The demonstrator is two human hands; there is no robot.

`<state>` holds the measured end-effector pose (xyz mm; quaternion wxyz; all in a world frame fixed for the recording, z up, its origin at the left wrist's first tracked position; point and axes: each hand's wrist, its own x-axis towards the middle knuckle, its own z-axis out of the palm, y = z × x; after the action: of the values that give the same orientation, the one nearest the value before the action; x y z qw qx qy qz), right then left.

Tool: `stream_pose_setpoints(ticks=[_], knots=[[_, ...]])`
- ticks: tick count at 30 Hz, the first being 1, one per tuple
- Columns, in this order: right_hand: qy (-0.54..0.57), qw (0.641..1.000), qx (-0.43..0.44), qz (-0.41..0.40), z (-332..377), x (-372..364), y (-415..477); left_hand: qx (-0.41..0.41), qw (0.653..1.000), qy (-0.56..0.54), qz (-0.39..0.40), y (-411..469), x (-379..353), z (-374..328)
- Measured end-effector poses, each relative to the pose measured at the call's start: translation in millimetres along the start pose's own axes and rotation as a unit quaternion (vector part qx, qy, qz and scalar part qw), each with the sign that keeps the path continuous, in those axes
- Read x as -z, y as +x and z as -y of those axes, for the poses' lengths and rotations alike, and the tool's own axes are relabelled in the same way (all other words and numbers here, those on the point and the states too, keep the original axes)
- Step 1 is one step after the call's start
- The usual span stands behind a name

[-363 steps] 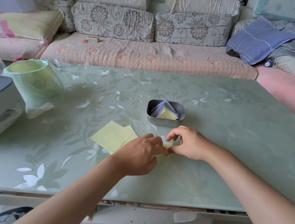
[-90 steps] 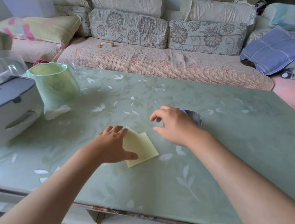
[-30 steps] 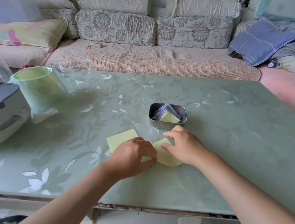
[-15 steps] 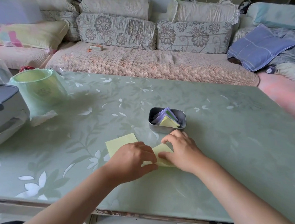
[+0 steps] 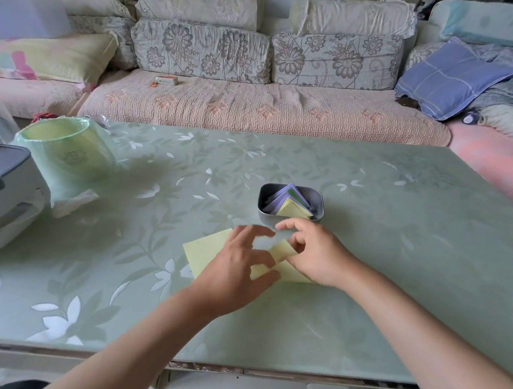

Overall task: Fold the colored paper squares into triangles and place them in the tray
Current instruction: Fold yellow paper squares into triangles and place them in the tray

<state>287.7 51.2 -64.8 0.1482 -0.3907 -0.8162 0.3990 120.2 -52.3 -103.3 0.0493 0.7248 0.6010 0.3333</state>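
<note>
Right hand (image 5: 315,254), fingers curled, pinches the upper corner of the pale yellow, partly folded paper square (image 5: 293,275). Left hand (image 5: 234,266), fingers spread, rests its thumb on the same sheet. A flat yellow paper square (image 5: 203,251) lies partly under the left hand. Just beyond stands the grey metal tray (image 5: 263,195) holding folded purple and yellow triangles (image 5: 291,209), on the green leaf-patterned table (image 5: 397,266).

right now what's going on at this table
A person is partway through folding a yellow paper square on the green table. The right hand pinches its lifted flap, while the left hand, fingers spread, rests its thumb on it. A flat yellow square lies just left, partly under that hand. The metal tray behind holds folded triangles.
</note>
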Motion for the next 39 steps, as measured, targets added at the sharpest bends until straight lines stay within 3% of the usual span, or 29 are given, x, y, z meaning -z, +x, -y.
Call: stream_pose_setpoints(ticks=[4, 8, 21, 32, 39], knots=[[0.097, 0.995, -0.013, -0.029, 0.4, -0.6, -2.3, 0.131, 0.989, -0.071, 0.000, 6.6, 7.2, -7.4], [0.126, 0.991, -0.017, -0.034, 0.8, 2.6, -5.4, 0.234, 0.959, -0.156, -0.001, 10.3, 6.8, -11.6], [0.125, 0.990, -0.020, -0.064, -0.3, -4.3, -0.2, 0.295, 0.910, -0.269, -0.109, 14.2, 7.7, -17.4], [0.125, 0.990, -0.002, -0.071, 2.8, -6.5, -3.4, 0.306, 0.904, -0.267, -0.138, 14.1, 7.7, -22.6], [0.046, 0.995, 0.045, -0.072, 6.5, -9.4, -8.8, 0.315, 0.902, -0.261, -0.138, 14.0, 6.1, -23.6]])
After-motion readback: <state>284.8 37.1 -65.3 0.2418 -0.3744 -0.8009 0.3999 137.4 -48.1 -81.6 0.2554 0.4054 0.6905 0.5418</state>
